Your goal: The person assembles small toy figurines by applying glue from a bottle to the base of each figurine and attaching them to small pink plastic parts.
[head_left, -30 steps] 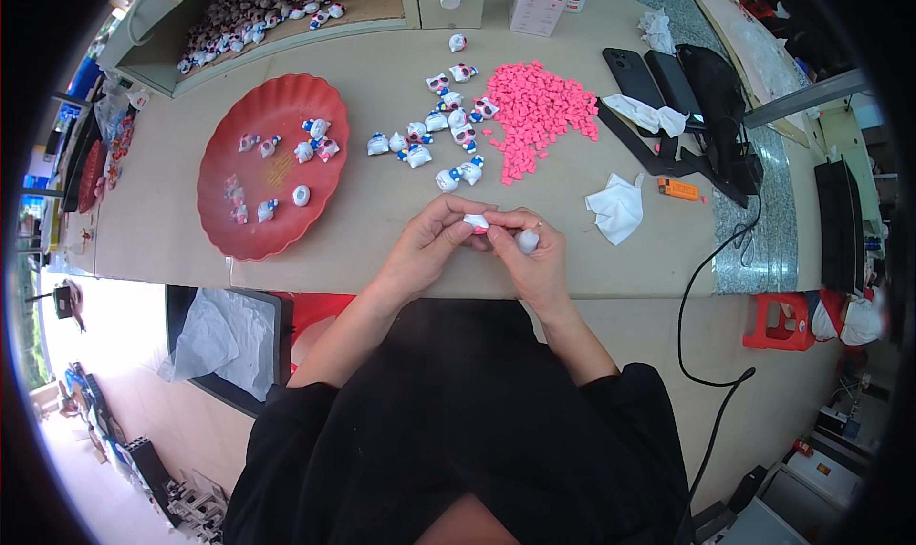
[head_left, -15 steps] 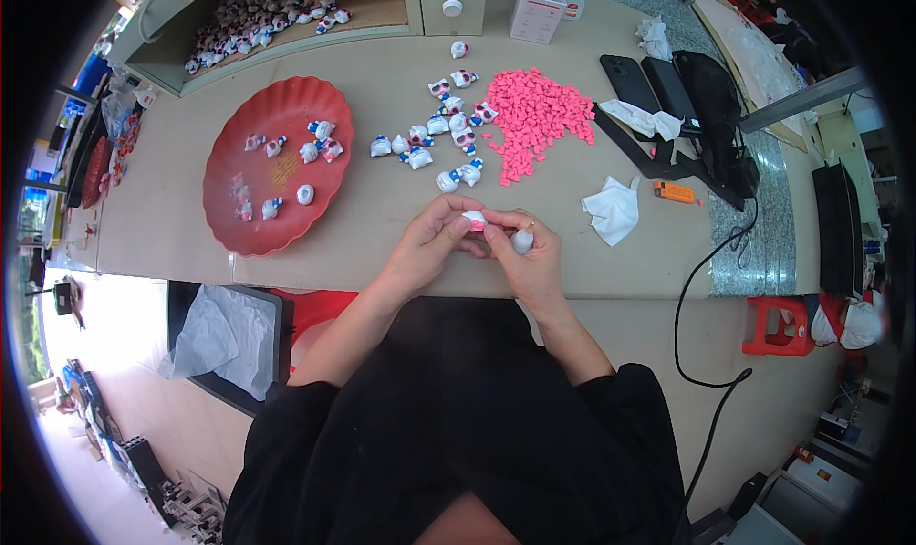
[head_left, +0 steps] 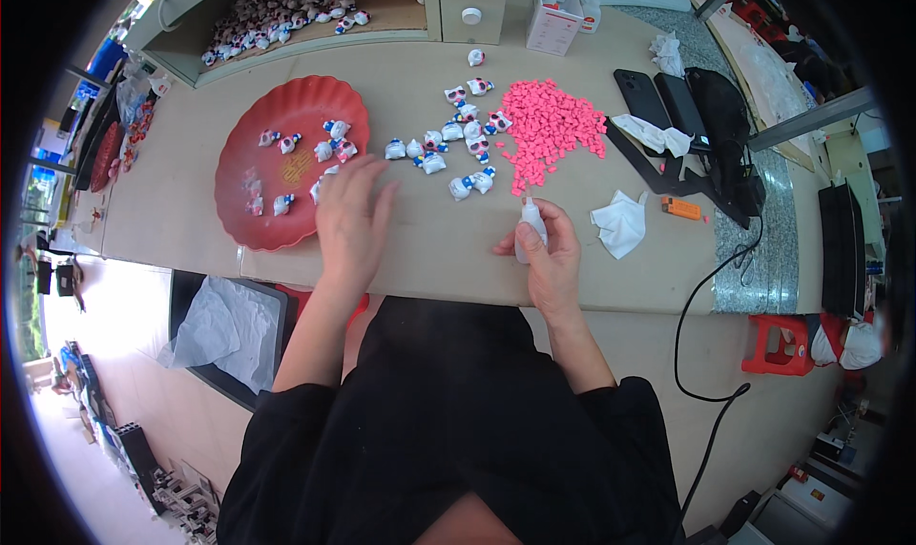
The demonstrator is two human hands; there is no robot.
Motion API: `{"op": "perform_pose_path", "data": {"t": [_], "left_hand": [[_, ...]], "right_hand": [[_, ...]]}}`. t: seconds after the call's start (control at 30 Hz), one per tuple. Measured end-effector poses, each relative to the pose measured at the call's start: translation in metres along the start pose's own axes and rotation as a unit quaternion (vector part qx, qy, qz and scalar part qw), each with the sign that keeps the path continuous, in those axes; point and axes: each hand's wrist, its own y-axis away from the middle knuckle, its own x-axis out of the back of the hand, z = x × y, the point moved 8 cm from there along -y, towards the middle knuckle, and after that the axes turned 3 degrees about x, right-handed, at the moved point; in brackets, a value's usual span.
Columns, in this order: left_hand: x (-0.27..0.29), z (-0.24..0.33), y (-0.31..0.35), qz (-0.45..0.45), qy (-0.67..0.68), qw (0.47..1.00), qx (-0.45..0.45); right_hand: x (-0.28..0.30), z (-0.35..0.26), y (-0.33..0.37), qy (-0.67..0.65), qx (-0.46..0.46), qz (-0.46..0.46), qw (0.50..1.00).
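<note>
My right hand (head_left: pixel 553 249) grips a small white squeeze bottle (head_left: pixel 531 225), its thin nozzle pointing up toward the pink pieces. Over the right rim of the red scalloped plate (head_left: pixel 240 178) is my left hand (head_left: pixel 351 222), slightly blurred, fingers stretched and thumb apart. A small white figure (head_left: pixel 331 173) lies by its fingertips, partly covered by them. Several more white figures with blue and pink marks, such as one figure (head_left: pixel 283 204), lie spread over the plate. Between the plate and a heap of small pink pieces (head_left: pixel 549 125) sits a loose group of white figures (head_left: pixel 452 132).
An open shelf box (head_left: pixel 286 15) at the back left holds many figures. To the right lie a crumpled white tissue (head_left: pixel 620 222), an orange lighter (head_left: pixel 680 208), a black phone (head_left: pixel 637 94) and a black bag (head_left: pixel 716 115) with a cable. A white carton (head_left: pixel 553 20) stands behind.
My left hand has left the right hand and moved left to the plate; the white figure both hands held now seems to lie there. My right hand shifted right, bottle upright.
</note>
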Motion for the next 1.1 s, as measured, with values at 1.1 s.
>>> {"op": "perform_pose_path", "data": {"t": [1.1], "left_hand": [[-0.103, 0.013, 0.051, -0.195, 0.641, 0.694, 0.265]], "right_hand": [[0.007, -0.033, -0.011, 0.006, 0.170, 0.026, 0.985]]}}
